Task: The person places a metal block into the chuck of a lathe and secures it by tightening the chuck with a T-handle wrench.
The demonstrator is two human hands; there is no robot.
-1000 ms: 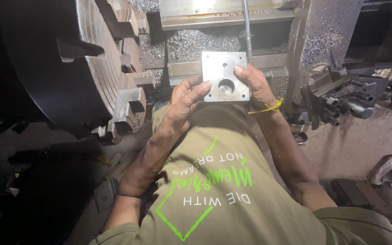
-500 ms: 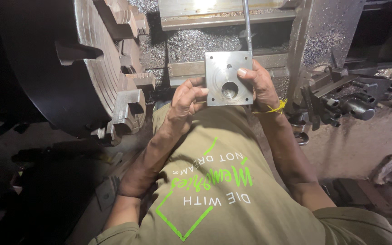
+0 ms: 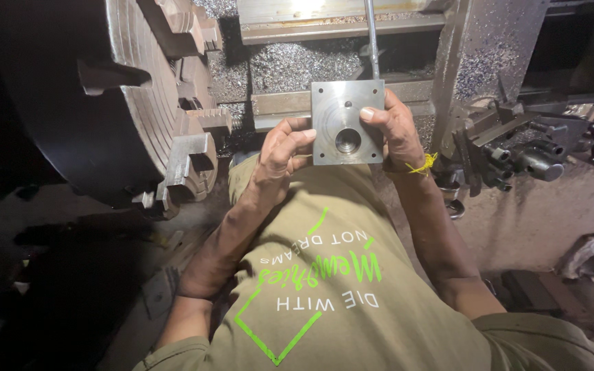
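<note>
A square grey metal plate [image 3: 338, 110] with a round centre bore and small corner holes is held up flat-faced in front of my chest. My left hand [image 3: 280, 154] grips its left edge with the fingers curled behind it. On the right edge sits my right hand [image 3: 397, 130], thumb pressed on the plate's face; a yellow thread circles that wrist. Both hands are shut on the plate.
A large lathe chuck [image 3: 125, 103] with stepped jaws stands at the left, close to my left arm. The lathe bed [image 3: 324, 55], strewn with metal chips, lies beyond the plate. A tool post [image 3: 510, 144] with bolts sits at the right.
Both hands have lifted the plate slightly higher and tilted its face more squarely toward the camera. The grip is unchanged.
</note>
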